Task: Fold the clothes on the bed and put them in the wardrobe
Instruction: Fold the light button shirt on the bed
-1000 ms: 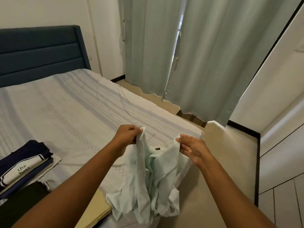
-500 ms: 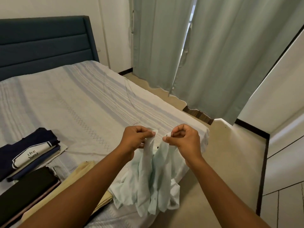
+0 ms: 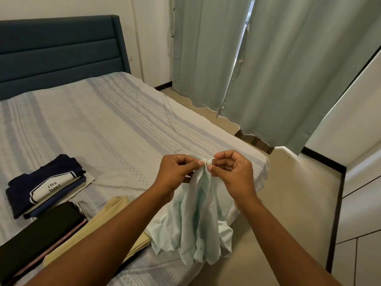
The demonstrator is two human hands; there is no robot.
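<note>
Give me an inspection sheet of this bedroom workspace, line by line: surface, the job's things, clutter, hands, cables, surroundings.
Surface: bed with a pale striped cover, lying flat.
Job's things: mint shirt unfolded, hanging from both hands over the bed's near corner; navy stack, black garment and yellow garment lie folded on the bed at left.
Clutter: nothing seen.
Grippers: left hand and right hand each pinch the mint shirt's top edge, close together.
Cables: nothing seen.
Surroundings: blue headboard, green curtains, white panels at right.
</note>
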